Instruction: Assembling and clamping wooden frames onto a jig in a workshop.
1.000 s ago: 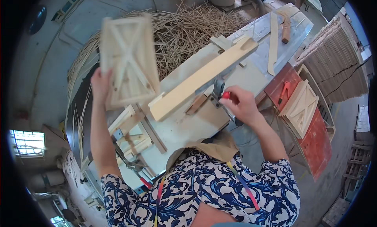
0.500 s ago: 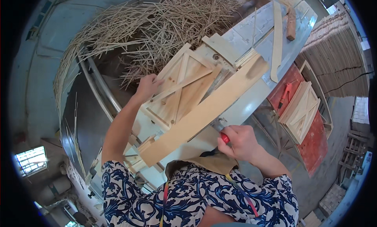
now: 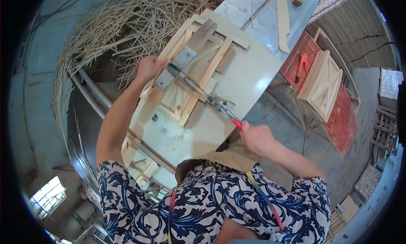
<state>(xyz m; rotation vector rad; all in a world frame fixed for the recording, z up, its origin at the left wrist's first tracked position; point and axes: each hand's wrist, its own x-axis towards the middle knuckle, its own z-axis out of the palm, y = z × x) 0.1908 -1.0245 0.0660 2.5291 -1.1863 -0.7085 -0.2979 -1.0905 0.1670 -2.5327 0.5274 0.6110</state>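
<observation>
A toggle clamp [image 3: 220, 103] with a red handle spans the middle of the worktop, and my right hand [image 3: 256, 138] is wrapped round that handle. From the clamp, metal rods run to two metal plates [image 3: 185, 57] fixed on a board [image 3: 203, 35], which is raised, tilted and smeared by motion. Beneath lies a framed wooden panel [image 3: 178, 101] with diagonal braces, partly hidden by the board. At the panel's far-left edge my left hand [image 3: 150, 68] is curled, its fingertips partly hidden. A straight wooden strip [image 3: 213, 70] runs along the panel's right side.
Thin wood offcuts [image 3: 131, 26] are heaped beyond the pale worktop [image 3: 245, 89]. To the right, a red table [image 3: 341, 138] bears stacked braced panels [image 3: 323, 87] and a red-handled tool [image 3: 302, 66]. Metal rails [image 3: 91, 89] run along the left.
My right hand has moved the red handle, and the long board has swung up and away to the left, uncovering the clamp and worktop. The left hand stays by the panel's edge.
</observation>
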